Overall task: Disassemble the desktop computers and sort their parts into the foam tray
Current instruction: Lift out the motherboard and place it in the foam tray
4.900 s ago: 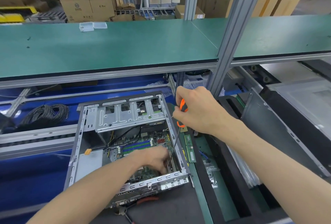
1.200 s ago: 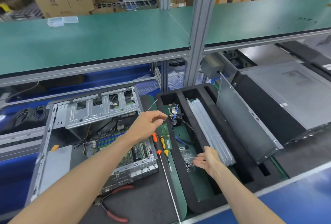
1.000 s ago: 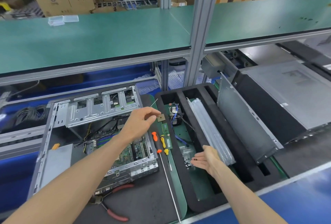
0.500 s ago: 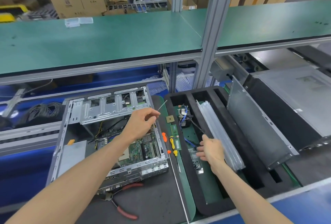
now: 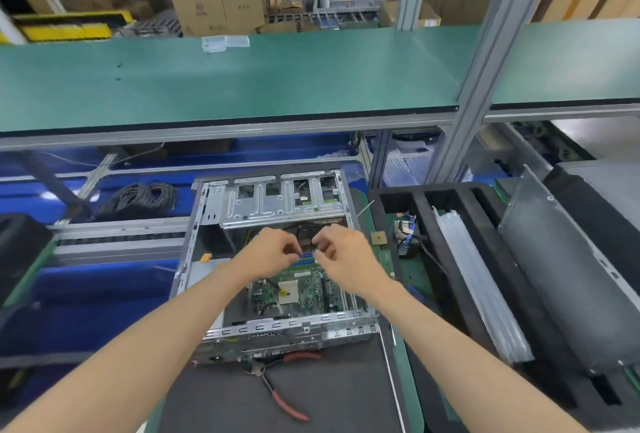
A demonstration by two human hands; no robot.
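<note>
both hands over the open desktop case, fingers curled at the memory slots

the left hand [image 5: 269, 252] and right hand [image 5: 341, 254] meet above the blue memory slots [image 5: 306, 259] of the motherboard [image 5: 298, 290] inside the desktop case [image 5: 277, 259] on the bench; each grip is curled, thumb to fingertips, but whether it pinches anything cannot be told. the black foam tray [image 5: 460, 280] lies just right of the case, with a small fan part [image 5: 403, 235] in its left compartment. red-handled pliers [image 5: 280, 387] lie in front of the case.
</note>
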